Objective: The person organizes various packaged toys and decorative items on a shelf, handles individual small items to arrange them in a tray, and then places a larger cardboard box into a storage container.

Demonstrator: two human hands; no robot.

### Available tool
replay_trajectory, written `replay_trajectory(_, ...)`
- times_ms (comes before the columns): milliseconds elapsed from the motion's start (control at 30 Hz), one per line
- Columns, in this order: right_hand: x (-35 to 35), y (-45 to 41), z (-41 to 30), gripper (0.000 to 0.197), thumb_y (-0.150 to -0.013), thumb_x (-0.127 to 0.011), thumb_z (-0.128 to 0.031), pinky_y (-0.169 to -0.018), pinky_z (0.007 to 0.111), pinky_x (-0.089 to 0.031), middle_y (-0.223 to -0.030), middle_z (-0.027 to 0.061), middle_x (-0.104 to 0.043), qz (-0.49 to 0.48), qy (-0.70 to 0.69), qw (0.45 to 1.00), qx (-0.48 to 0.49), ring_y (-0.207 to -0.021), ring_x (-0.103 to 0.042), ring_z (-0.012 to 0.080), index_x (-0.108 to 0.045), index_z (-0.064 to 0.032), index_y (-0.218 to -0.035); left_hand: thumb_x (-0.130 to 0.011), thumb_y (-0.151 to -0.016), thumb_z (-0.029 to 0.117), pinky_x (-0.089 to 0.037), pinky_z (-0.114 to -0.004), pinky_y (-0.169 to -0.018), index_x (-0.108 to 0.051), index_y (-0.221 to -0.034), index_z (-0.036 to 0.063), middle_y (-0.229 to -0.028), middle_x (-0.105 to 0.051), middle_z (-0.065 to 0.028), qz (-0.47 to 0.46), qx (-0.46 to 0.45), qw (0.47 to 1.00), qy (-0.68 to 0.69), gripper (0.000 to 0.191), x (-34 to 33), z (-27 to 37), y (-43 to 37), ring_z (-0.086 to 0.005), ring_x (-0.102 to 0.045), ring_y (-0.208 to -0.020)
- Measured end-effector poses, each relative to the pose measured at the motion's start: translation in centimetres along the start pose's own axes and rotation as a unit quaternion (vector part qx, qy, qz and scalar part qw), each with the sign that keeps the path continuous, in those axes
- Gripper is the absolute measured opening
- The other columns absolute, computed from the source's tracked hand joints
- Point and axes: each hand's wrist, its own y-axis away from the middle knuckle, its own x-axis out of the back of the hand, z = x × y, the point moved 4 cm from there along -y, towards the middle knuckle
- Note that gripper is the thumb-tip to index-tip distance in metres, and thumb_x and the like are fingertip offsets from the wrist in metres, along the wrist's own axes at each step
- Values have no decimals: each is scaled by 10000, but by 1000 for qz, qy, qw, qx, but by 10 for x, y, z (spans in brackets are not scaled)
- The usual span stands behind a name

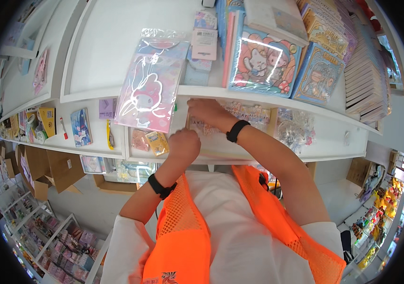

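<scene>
On the lower white shelf, my left hand point(185, 142) is closed at the near left corner of a shallow cardboard display box point(187, 122). My right hand point(205, 110) lies over the far left corner of that box, its fingertips at the edge. Small packs with printed cards point(244, 112) fill the far part of the box. Left of my left hand are a yellow pack point(157, 143) and a pink pack point(140, 139). A pink and blue plastic-wrapped set point(148, 85) juts over the upper shelf's edge. Whether my fingers grip the box wall is hard to tell.
Boxed books point(265, 64) and stacked boxes point(366, 78) stand on the upper shelf point(99, 46). Clear bags point(296, 129) lie right of the box. A marker point(63, 128) and a notebook point(81, 127) are farther left. An open carton point(51, 168) stands beyond the shelf's lower left.
</scene>
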Motion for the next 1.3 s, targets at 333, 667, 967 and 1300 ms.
replay_trajectory(333, -5, 93, 15, 509, -851, -623, -104, -1026, 466, -464, -1482, 58, -498, 72, 2, 983, -171, -1264, -518, 380, -586, -154, -1357, -681, -815, 230, -407, -483, -1038, -555, -1310, -18, -1418, -481, -242, 182, -91, 946, -251, 568, -60, 24, -58, -379, -465, -1281)
replay_trajectory(667, 36, 137, 30, 279, -858, -612, -142, -885, 466, -523, -1148, 135, -665, 162, -146, 933, -285, -1054, -630, 361, -669, -140, -1131, -468, -974, 247, -240, -579, -1169, -306, -1547, 75, -1594, -196, -317, 220, -156, 931, -245, 620, -73, -3, -103, -471, -218, -1481)
replay_trajectory(967, 85, 348, 189, 543, -811, -749, -339, -981, 499, -483, -1358, 190, -547, 290, 37, 731, -616, -1230, -535, 386, -590, -108, -1276, -742, -815, 269, -230, -591, -1169, -357, -1502, 64, -1565, -204, -323, 96, -99, 976, -168, 814, -26, 83, -68, -499, -187, -1466)
replay_trajectory(1300, 56, 362, 292, 862, -750, -719, -584, -1124, 464, -365, -1502, 168, -436, 165, -33, 759, -629, -1399, -380, 401, -467, -157, -1456, -720, -858, 204, -418, -494, -1070, -532, -1291, 53, -1406, -451, -245, 38, -132, 980, 146, 496, -51, 165, -87, -415, -438, -1333)
